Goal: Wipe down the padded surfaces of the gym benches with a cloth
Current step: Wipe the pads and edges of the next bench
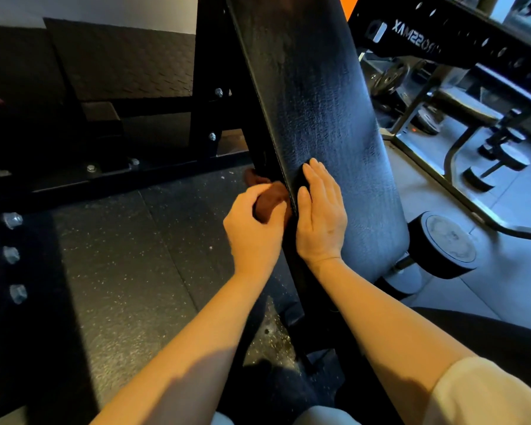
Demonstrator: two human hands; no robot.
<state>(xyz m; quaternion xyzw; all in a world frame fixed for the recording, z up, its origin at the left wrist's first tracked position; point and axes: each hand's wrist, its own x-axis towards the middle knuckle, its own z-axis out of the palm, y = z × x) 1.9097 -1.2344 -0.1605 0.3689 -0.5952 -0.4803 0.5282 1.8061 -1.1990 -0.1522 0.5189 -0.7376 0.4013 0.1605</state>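
A long black padded bench back (328, 118) slants up through the middle of the view. My left hand (255, 228) grips a brown cloth (269, 200) bunched against the pad's left side edge. Part of the cloth pokes out beyond the fingers, toward the frame behind. My right hand (321, 213) lies flat on the top face of the pad, fingers straight and together, right beside the left hand. The pad's lower end shows a sheen near my right wrist.
A black steel frame (209, 118) with bolts stands left of the pad over speckled rubber flooring (129, 271). A round foam roller (445, 243) sits at the pad's foot on the right. Further right are another bench (463, 108) and weight plates.
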